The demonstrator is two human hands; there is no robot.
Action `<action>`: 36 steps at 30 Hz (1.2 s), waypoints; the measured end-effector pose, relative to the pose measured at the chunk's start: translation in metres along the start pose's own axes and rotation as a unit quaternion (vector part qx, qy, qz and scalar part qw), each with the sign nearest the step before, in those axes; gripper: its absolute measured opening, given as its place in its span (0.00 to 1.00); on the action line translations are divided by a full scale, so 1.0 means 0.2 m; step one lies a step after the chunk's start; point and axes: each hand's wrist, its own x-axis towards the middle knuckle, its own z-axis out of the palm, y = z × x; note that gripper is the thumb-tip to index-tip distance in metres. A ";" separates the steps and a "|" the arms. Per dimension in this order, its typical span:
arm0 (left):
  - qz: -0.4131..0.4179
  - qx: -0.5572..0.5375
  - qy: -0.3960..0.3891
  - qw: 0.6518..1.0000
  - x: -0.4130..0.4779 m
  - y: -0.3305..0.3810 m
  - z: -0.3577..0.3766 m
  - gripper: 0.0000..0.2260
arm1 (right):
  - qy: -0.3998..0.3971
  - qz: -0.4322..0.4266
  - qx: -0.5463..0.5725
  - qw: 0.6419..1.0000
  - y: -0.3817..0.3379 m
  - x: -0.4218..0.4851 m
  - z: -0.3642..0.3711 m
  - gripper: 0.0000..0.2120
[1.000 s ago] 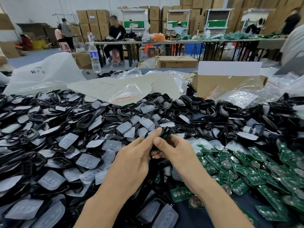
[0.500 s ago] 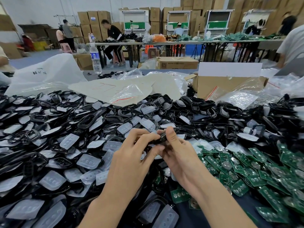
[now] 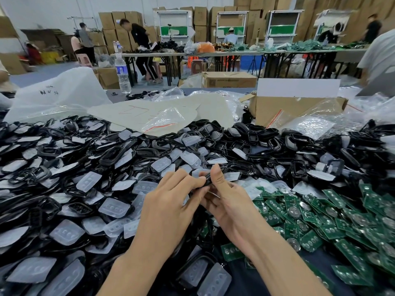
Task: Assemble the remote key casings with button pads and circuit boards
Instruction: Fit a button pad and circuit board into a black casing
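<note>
Both hands meet over the middle of the table around one black key casing [image 3: 207,180]. My left hand [image 3: 171,201] holds its left end with curled fingers. My right hand [image 3: 226,199] pinches its right side, thumb up on top. The casing is mostly hidden by my fingers. A heap of black casings [image 3: 111,154] mixed with translucent button pads [image 3: 114,208] covers the left and centre of the table. Green circuit boards [image 3: 320,221] with round coin cells lie piled on the right.
Beyond the heap lie clear plastic bags [image 3: 162,120], a white sack [image 3: 53,97], an open cardboard box [image 3: 295,107] and a water bottle [image 3: 123,73]. Other people work at long tables [image 3: 213,53] in the background, with stacked cartons behind them.
The casing has been turned between my fingers. My left hand slid a little down and left along it, while my right thumb stays on its top edge.
</note>
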 end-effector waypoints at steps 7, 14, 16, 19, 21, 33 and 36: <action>0.028 0.049 0.034 0.998 0.00 0.01 0.02 0.07 | 0.008 0.006 0.031 0.999 0.00 0.01 0.01 0.22; -0.013 0.027 0.024 0.999 -0.01 0.02 0.03 0.09 | 0.005 0.031 0.072 0.997 0.02 0.00 0.02 0.23; -0.018 0.025 0.038 0.999 -0.01 0.02 0.02 0.07 | -0.001 0.039 0.066 0.997 0.02 -0.01 0.03 0.27; -0.019 0.029 0.060 0.998 0.00 0.02 0.03 0.05 | -0.002 0.037 0.061 0.997 0.01 -0.01 0.03 0.30; -0.021 0.025 0.068 0.997 0.00 0.02 0.03 0.04 | -0.010 0.032 0.059 0.998 0.00 -0.02 0.03 0.29; -0.270 -0.256 -0.006 0.928 0.02 0.08 0.01 0.07 | 0.008 -0.069 -0.052 0.996 -0.02 0.01 0.01 0.22; -0.378 -0.398 -0.027 0.835 0.04 0.08 0.01 0.14 | -0.001 -0.109 -0.091 0.990 -0.04 0.01 0.00 0.30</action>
